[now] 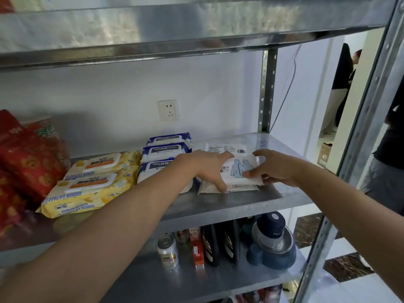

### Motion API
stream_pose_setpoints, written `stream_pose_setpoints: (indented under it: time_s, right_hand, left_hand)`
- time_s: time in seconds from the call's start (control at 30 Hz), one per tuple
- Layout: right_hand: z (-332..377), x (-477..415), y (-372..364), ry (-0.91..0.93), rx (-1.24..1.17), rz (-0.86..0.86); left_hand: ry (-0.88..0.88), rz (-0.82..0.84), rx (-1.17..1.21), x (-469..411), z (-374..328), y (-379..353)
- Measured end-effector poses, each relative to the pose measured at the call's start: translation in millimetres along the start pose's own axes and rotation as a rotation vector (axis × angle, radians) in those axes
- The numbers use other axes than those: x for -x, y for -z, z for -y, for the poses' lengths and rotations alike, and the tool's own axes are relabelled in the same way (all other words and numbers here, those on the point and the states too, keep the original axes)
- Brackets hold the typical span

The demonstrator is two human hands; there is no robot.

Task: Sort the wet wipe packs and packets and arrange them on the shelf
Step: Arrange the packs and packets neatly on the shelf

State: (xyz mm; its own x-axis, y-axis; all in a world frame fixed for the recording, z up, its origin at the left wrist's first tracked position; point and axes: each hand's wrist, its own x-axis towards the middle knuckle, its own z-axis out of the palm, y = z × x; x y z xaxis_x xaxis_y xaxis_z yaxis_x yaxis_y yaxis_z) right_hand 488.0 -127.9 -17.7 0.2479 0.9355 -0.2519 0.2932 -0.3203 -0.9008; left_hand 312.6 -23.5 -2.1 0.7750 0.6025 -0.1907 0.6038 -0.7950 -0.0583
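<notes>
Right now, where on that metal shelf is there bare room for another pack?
Bare metal shows along the front edge of the grey metal shelf, before the white flat packets, and in the back right corner between them and the perforated steel upright. The left is crowded with red patterned packages, yellow lidded wipe packs and blue-and-white wipe packs.

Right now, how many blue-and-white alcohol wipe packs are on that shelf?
3, in a row front to back between the yellow packs and the white packets: front pack, partly behind the forearm, middle pack, back pack. More may be hidden behind that arm.
</notes>
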Motion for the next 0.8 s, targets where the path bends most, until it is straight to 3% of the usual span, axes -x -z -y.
stream_pose_setpoints:
  time_s: [0.13, 0.3, 0.43, 0.5, 0.63, 0.8]
  right_hand:
    - [8, -15, -4, -0.026, -0.042, -0.102]
    - [16, -35, 8, -0.054, 0.106, -0.049]
    - [20, -61, 20, -0.011, 0.106, -0.254]
    - [22, -75, 21, -0.022, 0.096, -0.295]
    - [26, -96, 16, -0.135, 0.095, -0.286]
    - [26, -114, 14, -0.263, 0.033, -0.233]
  left_hand:
    - [-0.005, -0.028, -0.067, -10, -1, 2]
    - [-0.002, -0.002, -0.006, -24, 7, 5]
    - [-0.011, 0.056, 0.153, -22, 13, 10]
    - [0.0, -0.035, 0.289, -22, 14, 18]
    - [0.154, -0.463, 0.406, -35, 31, 31]
    - [0.21, -0.443, 0.447, -49, 43, 24]
